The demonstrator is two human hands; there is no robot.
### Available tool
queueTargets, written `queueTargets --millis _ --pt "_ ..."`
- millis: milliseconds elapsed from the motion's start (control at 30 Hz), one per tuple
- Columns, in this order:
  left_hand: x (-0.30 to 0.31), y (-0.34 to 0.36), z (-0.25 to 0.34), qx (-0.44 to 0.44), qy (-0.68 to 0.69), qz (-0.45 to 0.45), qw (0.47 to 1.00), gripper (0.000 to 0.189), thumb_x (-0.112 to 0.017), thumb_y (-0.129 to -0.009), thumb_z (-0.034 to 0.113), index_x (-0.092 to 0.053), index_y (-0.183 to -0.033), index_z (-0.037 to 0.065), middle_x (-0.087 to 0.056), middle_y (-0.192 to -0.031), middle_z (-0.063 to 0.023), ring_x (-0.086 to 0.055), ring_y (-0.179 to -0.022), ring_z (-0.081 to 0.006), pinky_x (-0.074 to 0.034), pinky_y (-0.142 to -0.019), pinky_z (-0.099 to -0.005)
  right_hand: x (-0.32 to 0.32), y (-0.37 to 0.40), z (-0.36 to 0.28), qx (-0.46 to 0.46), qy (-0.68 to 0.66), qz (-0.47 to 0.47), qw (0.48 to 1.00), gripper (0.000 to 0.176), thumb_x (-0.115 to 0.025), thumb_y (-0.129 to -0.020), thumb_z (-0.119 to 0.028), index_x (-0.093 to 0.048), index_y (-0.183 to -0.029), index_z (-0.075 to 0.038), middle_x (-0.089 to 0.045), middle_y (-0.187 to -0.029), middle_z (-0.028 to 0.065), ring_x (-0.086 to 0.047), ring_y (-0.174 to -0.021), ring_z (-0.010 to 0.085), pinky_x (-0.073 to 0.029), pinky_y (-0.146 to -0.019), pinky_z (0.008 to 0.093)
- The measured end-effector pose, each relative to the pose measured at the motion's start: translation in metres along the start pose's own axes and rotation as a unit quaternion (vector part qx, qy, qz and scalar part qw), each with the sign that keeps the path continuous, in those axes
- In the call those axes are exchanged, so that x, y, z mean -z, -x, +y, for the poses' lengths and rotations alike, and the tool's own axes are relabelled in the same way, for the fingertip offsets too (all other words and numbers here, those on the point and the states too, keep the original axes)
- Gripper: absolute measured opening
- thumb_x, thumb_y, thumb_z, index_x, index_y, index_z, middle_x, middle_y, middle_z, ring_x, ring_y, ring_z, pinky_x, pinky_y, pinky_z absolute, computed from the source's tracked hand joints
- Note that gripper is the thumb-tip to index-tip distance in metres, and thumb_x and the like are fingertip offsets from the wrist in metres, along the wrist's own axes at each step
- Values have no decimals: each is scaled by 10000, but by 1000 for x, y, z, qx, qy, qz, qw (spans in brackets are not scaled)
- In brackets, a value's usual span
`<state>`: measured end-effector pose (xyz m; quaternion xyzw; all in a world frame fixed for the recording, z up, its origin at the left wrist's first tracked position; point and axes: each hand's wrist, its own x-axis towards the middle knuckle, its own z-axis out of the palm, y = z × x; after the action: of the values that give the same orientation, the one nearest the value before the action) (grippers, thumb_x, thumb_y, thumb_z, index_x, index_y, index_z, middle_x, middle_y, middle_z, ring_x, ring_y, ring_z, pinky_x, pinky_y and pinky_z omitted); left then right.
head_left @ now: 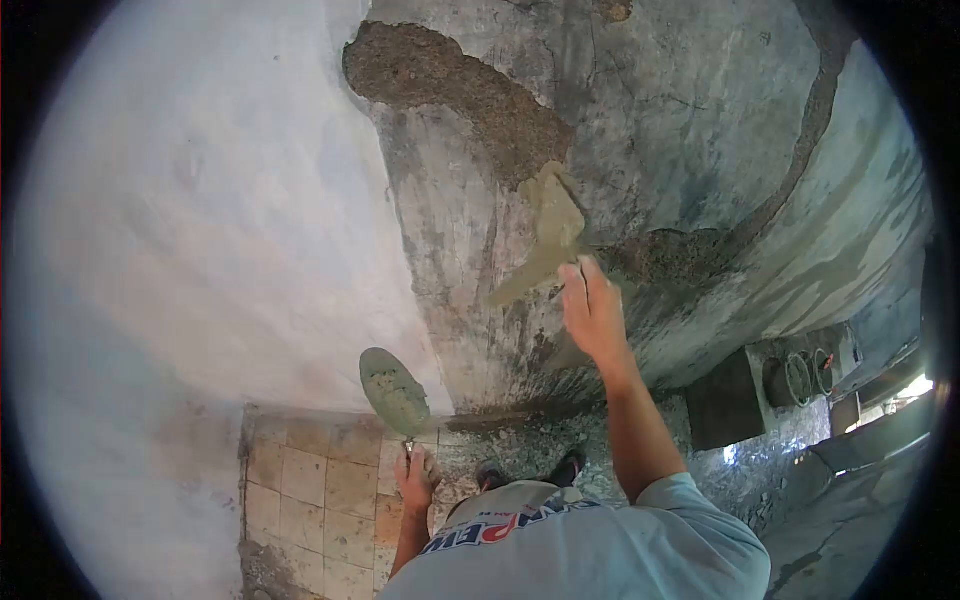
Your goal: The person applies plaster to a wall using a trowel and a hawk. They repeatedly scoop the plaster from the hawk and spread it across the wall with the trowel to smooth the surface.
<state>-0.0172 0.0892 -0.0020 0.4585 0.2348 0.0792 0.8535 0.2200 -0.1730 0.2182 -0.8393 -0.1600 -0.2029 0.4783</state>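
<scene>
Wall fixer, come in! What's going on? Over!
Left hand gripping mortar-loaded trowel. Right hand up at wet mortar patch on wall. Nothing visibly blocking it.

The person's left hand (418, 478) grips a trowel (378, 364) loaded with mortar (399, 396) over the tiled floor (350, 490). The right hand (594, 308) reaches to a smear of wet plaster (552, 222) on the grey wall (680, 130), below a rough brown patch (455, 85); what it holds is hard to make out.
</scene>
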Motion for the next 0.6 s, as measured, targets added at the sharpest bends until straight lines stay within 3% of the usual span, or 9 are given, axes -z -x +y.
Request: queueTargets --millis 67,233,367,600 --pt "2 -3 -5 -5 0 -1 1000 173 -548 -1058 225 -474 -915 162 -426 -670 49 -372 -492 -61 -289 -423 -238 1 -9 -1 27 28 22 999 273 -498 -1057 -238 -562 -1138 15 -620 -733 245 -607 -702 504 -454 -624 514" --pt "-11 0 -1 2 -23 15 1000 175 -541 -1058 228 -457 -922 158 -426 -678 39 -382 -499 -69 -299 -425 -242 -3 -14 4 -32 -39 25 998 323 -481 -1064 -282 -559 -1168 14 -629 -767 266 -614 -729 515 -455 -658 554" --pt "-15 -2 -1 16 -14 2 1000 227 -510 -1070 249 -429 -870 179 -379 -634 68 -349 -464 -52 -262 -394 -234 -15 -16 10 78 129 81 985 357 -468 -1066 -310 -554 -1208 6 -647 -804 279 -615 -749 534 -465 -689 589" --pt "-18 -11 0 43 -45 11 998 240 -539 -1057 271 -452 -858 168 -405 -661 58 -346 -468 -55 -260 -394 -241 -29 3 30 -26 141 -17 989 452 -451 -1074 -328 -513 -1327 42 -676 -913 326 -633 -825 561 -493 -728 588"
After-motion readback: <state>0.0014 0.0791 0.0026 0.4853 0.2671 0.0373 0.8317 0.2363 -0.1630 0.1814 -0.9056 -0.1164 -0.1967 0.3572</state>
